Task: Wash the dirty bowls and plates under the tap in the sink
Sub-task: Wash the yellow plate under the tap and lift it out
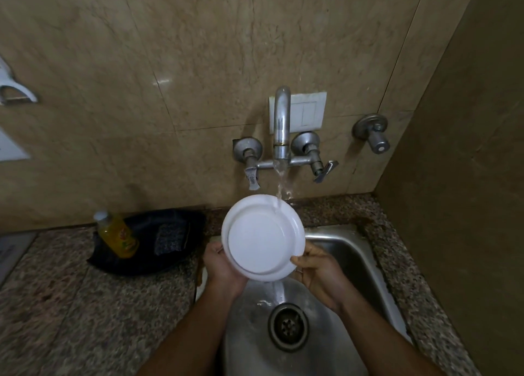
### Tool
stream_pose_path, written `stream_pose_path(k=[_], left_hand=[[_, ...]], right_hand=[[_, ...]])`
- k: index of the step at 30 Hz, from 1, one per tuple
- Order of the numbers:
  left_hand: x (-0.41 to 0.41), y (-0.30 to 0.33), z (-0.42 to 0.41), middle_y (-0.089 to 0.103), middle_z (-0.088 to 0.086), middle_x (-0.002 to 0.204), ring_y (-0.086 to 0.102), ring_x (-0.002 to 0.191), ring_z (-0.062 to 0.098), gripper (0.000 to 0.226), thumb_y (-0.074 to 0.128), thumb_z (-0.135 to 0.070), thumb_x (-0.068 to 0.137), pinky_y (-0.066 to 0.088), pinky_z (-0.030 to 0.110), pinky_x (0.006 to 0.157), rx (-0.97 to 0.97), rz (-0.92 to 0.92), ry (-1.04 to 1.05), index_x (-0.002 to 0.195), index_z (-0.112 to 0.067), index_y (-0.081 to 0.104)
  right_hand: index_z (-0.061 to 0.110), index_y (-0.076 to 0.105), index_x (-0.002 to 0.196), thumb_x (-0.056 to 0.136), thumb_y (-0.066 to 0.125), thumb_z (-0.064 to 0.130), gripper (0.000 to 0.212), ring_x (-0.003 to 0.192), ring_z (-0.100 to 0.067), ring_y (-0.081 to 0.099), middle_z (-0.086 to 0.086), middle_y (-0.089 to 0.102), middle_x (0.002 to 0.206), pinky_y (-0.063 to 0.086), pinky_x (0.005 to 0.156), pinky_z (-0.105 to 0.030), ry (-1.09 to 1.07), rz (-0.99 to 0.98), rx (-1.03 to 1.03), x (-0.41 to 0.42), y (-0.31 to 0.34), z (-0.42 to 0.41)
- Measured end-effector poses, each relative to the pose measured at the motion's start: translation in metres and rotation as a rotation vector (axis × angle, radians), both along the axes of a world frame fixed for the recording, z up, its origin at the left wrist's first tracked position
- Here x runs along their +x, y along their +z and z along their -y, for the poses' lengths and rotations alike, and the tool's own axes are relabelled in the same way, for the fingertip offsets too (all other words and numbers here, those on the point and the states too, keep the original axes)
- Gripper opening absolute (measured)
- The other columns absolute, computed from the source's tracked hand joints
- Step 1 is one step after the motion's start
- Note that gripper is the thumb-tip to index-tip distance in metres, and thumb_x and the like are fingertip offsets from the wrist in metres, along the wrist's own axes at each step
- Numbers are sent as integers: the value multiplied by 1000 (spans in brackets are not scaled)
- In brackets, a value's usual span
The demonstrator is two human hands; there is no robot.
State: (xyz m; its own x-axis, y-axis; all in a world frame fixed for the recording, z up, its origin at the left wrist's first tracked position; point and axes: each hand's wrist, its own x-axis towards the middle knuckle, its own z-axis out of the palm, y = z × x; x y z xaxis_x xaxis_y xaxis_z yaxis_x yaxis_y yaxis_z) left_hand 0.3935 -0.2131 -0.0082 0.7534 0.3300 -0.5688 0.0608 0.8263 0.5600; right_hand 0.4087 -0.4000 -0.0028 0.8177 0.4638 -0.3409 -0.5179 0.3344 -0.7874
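Both forearms reach in over the sink (354, 251). Left hand (224, 268) grips the plate (262, 235) at its lower-left rim, fingers curled behind, thumb on the edge. Right hand (320, 271) pinches the lower-right rim, thumb on the underside. Plate is white, tilted up with its underside to the camera, held above the basin; tap (281, 126) stream hits its upper-right rim and runs off below toward the drain (287, 326). Likely light, stiff, wet and slippery, breakable if dropped on steel; two-handed rim hold on opposite sides looks safest. Soap bottle (117, 234) lies on a dark cloth (158, 242) on the desk (56, 290), left of the sink.
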Motion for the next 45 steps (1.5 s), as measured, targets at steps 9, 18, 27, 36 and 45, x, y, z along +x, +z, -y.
stream_pose_path(k=[9, 18, 27, 36, 45], left_hand=[[0, 0, 8, 60, 1, 57, 56, 62, 19, 41, 37, -27, 93, 42, 30, 62, 248, -47, -59, 58, -18, 56], [8, 10, 19, 71, 16, 106, 66, 97, 31, 33, 47, -34, 99, 52, 43, 83, 434, -52, -285, 107, -10, 67], [25, 24, 31, 73, 12, 114, 69, 104, 31, 36, 44, -32, 101, 56, 41, 77, 378, 64, -475, 126, -14, 62], [48, 27, 39, 67, 17, 113, 63, 91, 26, 37, 38, -32, 105, 51, 27, 68, 453, -224, -295, 118, -6, 61], [47, 22, 17, 61, 17, 129, 58, 116, 35, 55, 38, -44, 103, 43, 33, 92, 719, -421, -130, 128, 1, 59]], right_hand=[[-1, 61, 125, 75, 39, -23, 59, 114, -36, 63, -21, 68, 119, 49, 101, -53, -135, -113, -46, 0, -8, 5], [1, 65, 113, 87, 41, -13, 38, 79, -23, 69, -16, 72, 98, 58, 66, -36, -316, -238, -87, 10, -6, 2], [7, 68, 115, 96, 54, 17, 25, 90, -28, 70, -11, 76, 95, 58, 82, -46, -328, -300, -265, 30, -22, 6], [8, 41, 148, 98, 21, 43, 64, 139, -28, 39, -13, 42, 152, 29, 117, -39, -122, 736, -1212, 56, -12, -38], [22, -4, 152, 100, 21, 49, 64, 152, -15, 4, -1, 5, 165, 5, 124, -36, 66, 988, -1131, 55, -18, -53]])
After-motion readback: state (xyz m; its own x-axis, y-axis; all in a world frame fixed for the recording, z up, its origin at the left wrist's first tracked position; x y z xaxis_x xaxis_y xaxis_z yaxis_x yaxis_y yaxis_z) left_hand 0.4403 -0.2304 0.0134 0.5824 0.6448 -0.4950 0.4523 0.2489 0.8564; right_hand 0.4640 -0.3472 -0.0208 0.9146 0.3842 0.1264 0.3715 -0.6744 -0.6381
